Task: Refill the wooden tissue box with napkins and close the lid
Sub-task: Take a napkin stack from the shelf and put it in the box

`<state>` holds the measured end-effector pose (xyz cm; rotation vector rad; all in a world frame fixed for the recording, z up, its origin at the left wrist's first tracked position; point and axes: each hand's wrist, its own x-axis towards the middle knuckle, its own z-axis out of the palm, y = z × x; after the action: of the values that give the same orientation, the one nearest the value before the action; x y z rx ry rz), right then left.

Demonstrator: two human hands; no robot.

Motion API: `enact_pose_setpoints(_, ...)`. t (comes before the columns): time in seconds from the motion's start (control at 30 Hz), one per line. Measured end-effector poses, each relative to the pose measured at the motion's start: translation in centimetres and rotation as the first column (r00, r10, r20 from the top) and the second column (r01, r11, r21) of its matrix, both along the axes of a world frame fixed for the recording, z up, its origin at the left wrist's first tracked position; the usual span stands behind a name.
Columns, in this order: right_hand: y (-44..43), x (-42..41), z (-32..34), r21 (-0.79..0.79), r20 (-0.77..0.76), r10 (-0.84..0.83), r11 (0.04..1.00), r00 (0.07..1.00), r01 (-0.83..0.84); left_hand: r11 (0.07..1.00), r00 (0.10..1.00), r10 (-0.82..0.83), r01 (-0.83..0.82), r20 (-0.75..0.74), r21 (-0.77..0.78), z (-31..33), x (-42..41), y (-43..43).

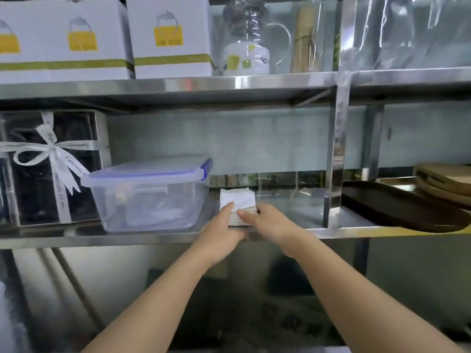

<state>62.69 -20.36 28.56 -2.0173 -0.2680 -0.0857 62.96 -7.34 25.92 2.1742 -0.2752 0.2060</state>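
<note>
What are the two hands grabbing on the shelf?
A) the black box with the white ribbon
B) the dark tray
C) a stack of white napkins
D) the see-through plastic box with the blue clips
C: both the left hand and the right hand are on the stack of white napkins, just right of the plastic box.

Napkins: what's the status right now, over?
Both hands, left and right, on the napkin stack on the shelf. Grip unclear. Plastic tub close on the left. No tissue box in view.

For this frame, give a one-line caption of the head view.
Both hands grasp a napkin stack on a steel shelf.
</note>
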Motion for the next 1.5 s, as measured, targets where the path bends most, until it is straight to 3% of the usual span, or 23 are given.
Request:
enact_pose_setpoints(0.1,0.0,-1.0,-0.5,0.143,-0.032,-0.014,0.99,0.999,0.018,0.999,1.0,-0.028,0.028,0.004,0.023,0.0,-0.8,0.0)
enact_pose_setpoints(0.2,-0.3,-1.5,-0.9,0.163,-0.06,-0.052,0.985,0.997,0.061,0.989,0.997,-0.072,0.069,0.02,0.13,-0.3,-1.5,0.1)
enact_pose_setpoints(0.3,-0.8,-1.9,-1.6,0.255,-0.057,-0.123,0.958,0.991,0.133,0.991,0.997,-0.067,0.062,0.037,0.118,-0.4,-2.0,0.7)
enact_pose_setpoints(0.4,-1.1,-2.1,-2.0,0.379,-0.097,-0.3,0.87,0.949,0.314,0.994,0.995,0.082,-0.078,0.051,-0.081,0.1,-2.1,1.3)
enact_pose_setpoints(0.47,-1.1,-2.1,-1.9,0.43,-0.188,-0.318,0.824,0.929,0.369,0.911,0.966,0.226,-0.256,-0.128,-0.324,0.8,-2.2,1.6)
enact_pose_setpoints(0.53,-0.8,-2.3,-1.6,0.492,-0.299,-0.221,0.798,0.928,0.349,0.776,0.898,0.097,-0.338,-0.43,-0.533,1.4,-2.0,1.9)
enact_pose_setpoints(0.6,-0.3,-2.3,-1.6,0.513,-0.361,-0.133,0.798,0.923,0.315,0.669,0.822,-0.128,-0.342,-0.555,-0.66,1.5,-1.9,1.9)
enact_pose_setpoints(0.83,1.0,-0.9,-1.7,0.623,-0.372,-0.09,0.714,0.924,0.32,0.65,0.822,-0.282,-0.216,-0.496,-0.728,0.3,-1.8,1.9)
enact_pose_setpoints(0.97,0.8,-0.9,-1.9,0.604,-0.368,-0.109,0.727,0.924,0.327,0.628,0.816,-0.331,-0.184,-0.473,-0.756,0.1,-2.2,2.2)
enact_pose_setpoints(1.1,-0.2,-2.3,-2.2,0.533,-0.353,-0.114,0.792,0.929,0.3,0.475,0.828,-0.379,-0.21,-0.414,-0.855,-0.6,-2.4,2.3)
enact_pose_setpoints(1.23,-1.9,-4.1,-3.4,0.527,-0.339,0.061,0.839,0.939,0.136,0.36,0.815,-0.456,-0.198,-0.357,-0.912,-1.3,-2.9,2.9)
enact_pose_setpoints(1.33,-2.8,-5.3,-4.4,0.527,-0.343,0.074,0.841,0.936,0.126,0.383,0.765,-0.535,-0.158,-0.358,-0.91,-2.1,-4.1,3.5)
enact_pose_setpoints(1.5,-3.2,-7.2,-5.5,0.498,-0.367,-0.018,0.841,0.93,0.212,0.535,0.714,-0.516,-0.161,-0.472,-0.829,-3.5,-6.3,4.0)
